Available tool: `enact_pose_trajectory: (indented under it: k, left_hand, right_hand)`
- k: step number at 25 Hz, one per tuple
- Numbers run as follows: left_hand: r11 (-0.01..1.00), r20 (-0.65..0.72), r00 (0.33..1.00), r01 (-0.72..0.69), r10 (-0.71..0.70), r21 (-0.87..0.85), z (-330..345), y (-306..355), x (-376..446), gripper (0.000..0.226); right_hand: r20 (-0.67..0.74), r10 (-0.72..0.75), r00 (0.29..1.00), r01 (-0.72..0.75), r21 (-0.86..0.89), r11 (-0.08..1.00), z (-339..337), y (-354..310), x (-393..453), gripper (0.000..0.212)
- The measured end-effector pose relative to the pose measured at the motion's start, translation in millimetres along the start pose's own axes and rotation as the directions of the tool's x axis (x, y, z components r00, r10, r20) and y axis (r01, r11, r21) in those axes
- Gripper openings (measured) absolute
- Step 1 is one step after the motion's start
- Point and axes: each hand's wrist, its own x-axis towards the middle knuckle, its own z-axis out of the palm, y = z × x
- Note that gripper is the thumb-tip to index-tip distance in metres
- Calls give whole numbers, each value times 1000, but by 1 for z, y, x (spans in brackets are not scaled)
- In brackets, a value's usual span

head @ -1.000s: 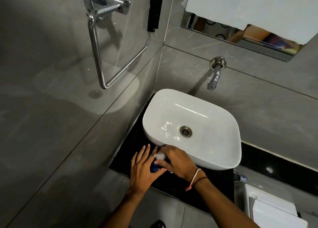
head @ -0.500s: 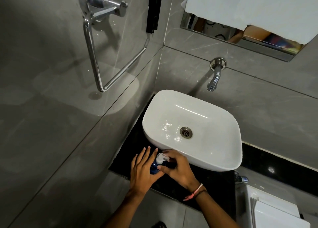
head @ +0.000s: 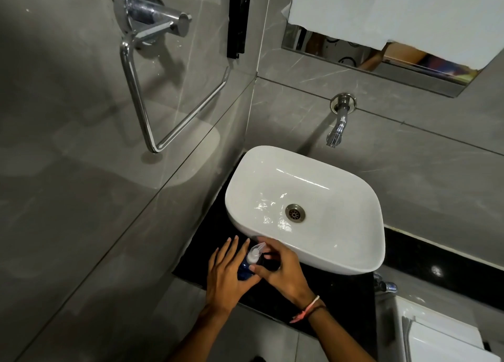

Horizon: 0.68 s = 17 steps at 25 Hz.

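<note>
A small blue bottle with a white pump top (head: 252,258) stands on the black counter (head: 341,301) just in front of the white basin (head: 341,241). My right hand (head: 283,271) grips the bottle, thumb low on the blue body and fingers up by the pump head. My left hand (head: 226,271) lies flat with straight fingers right beside the bottle, its palm under the nozzle side. The lower part of the bottle is hidden between the two hands.
A chrome tap (head: 338,127) juts from the grey tiled wall above the basin. A chrome towel ring (head: 152,88) hangs on the left wall. A mirror (head: 381,56) partly covered by white paper is at top right. A white toilet cistern (head: 441,334) sits at lower right.
My right hand has shifted from covering the pump to holding the bottle lower, so the white pump head now shows. The left hand has stayed beside the bottle.
</note>
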Motion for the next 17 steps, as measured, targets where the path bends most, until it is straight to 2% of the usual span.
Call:
enact_pose_trajectory:
  k: [2, 4, 8, 13, 15, 17]
  left_hand:
    - [1000, 0, 1000, 2, -2, -9, 0, 0, -1, 82]
    - [1000, -1, 1000, 1, -1, -9, -1, 1, -1, 82]
    - [1000, 0, 1000, -4, 4, 14, -2, 1, 0, 77]
    - [1000, -3, 1000, -5, 5, 10, -3, 2, -1, 80]
    - [1000, 0, 1000, -7, 7, 15, -3, 2, -1, 80]
    - [1000, 0, 1000, -4, 4, 17, -4, 3, -1, 80]
  right_hand:
    - [13, -1, 1000, 1, 9, 1000, 3, 1, 1, 37]
    - [-34, 3, 999, -3, 13, 1000, 4, 4, 1, 30]
    - [15, -28, 999, 28, 5, 1000, 2, 1, -3, 52]
    - [-47, -10, 999, 11, 14, 1000, 2, 6, -1, 35]
    - [-15, -21, 1000, 21, -2, 1000, 3, 6, -2, 48]
    - [-21, -40, 999, 40, 5, 999, 5, 8, -2, 40]
